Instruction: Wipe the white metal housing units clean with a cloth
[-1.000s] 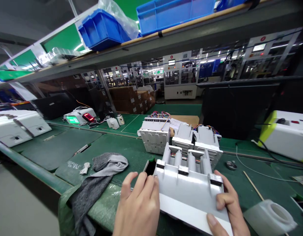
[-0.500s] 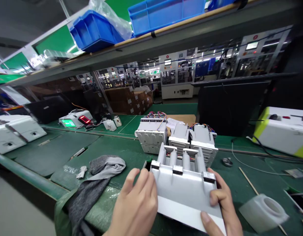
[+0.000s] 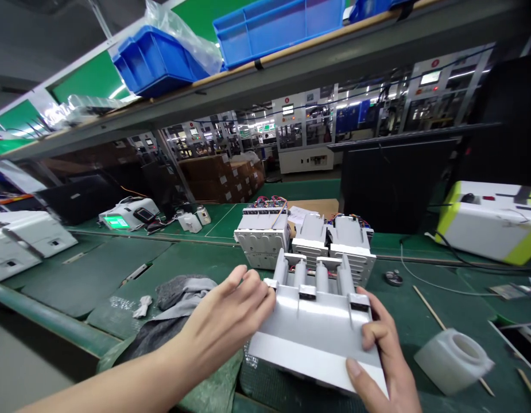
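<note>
A white moulded plastic housing with several upright ribs lies on the green bench in front of me. My left hand presses its fingers against the housing's left edge. My right hand grips the housing's right side, thumb on the near flat lip. Just behind stand three similar white units with coloured wiring on top.
A grey cloth lies to the left, a white plastic container to the right. A thin stick, a small round metal part and a white-and-yellow device sit at right. White machines stand at left; blue bins rest overhead.
The housing has lifted and tilted, its near edge raised off the bench. My left forearm has stretched further forward, and the view has shifted slightly.
</note>
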`<action>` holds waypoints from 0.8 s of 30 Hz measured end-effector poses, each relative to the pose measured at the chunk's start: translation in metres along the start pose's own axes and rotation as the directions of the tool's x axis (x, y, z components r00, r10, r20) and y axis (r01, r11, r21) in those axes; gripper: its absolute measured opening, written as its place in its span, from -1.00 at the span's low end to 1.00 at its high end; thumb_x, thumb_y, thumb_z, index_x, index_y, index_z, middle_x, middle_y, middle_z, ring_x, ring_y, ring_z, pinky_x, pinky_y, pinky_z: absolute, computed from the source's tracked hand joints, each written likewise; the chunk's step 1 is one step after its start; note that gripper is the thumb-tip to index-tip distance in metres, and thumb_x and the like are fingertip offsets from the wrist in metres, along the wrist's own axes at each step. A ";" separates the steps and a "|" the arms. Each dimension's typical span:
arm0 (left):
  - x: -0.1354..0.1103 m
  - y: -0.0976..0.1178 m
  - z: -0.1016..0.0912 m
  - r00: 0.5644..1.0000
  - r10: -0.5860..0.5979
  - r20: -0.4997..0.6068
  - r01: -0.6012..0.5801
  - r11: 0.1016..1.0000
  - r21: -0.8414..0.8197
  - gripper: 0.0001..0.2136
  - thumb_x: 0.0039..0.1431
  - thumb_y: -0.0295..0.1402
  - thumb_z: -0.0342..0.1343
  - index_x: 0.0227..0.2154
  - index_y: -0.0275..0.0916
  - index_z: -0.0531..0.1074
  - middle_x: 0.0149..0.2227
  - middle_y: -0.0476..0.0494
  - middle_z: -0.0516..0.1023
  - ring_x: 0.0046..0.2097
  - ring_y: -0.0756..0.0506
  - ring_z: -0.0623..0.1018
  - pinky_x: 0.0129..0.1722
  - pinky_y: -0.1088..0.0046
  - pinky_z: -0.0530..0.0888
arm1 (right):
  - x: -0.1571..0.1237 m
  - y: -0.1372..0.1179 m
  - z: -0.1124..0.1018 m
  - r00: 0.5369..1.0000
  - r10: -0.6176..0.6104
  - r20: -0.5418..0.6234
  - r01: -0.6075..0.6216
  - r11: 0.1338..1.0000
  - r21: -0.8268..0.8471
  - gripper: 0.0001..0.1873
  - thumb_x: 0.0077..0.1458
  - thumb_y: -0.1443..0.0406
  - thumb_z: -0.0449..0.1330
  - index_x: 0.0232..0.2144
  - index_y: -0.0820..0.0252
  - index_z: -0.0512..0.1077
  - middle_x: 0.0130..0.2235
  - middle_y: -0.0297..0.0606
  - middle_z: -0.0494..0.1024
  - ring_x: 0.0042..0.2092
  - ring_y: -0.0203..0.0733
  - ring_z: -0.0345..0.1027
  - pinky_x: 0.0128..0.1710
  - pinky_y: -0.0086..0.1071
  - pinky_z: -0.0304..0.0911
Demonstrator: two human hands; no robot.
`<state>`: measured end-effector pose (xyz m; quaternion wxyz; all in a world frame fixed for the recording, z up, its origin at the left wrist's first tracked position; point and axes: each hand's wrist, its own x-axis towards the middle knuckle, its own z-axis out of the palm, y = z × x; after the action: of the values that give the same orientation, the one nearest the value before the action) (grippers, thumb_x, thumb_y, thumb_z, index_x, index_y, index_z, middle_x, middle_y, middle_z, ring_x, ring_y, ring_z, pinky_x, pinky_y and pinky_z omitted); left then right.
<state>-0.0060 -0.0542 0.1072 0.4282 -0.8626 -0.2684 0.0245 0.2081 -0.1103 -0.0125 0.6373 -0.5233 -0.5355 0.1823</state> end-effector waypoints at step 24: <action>-0.014 0.004 0.008 0.954 -0.253 -0.163 0.163 0.891 -0.425 -0.81 0.36 -0.45 -0.07 -0.17 -0.21 0.47 -0.33 -0.03 0.57 -0.18 -0.11 0.45 -0.01 0.25 0.20 | -0.001 0.003 0.001 0.997 0.059 0.056 -0.066 0.989 0.133 -0.80 0.12 0.14 0.08 -0.35 0.09 0.14 0.33 -0.17 0.08 0.25 0.10 0.05 0.08 -0.20 0.03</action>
<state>-0.0186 -0.0574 0.0962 0.2661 -0.8962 -0.3113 -0.1708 0.2078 -0.1088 -0.0160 0.6511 -0.4907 -0.5215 0.2516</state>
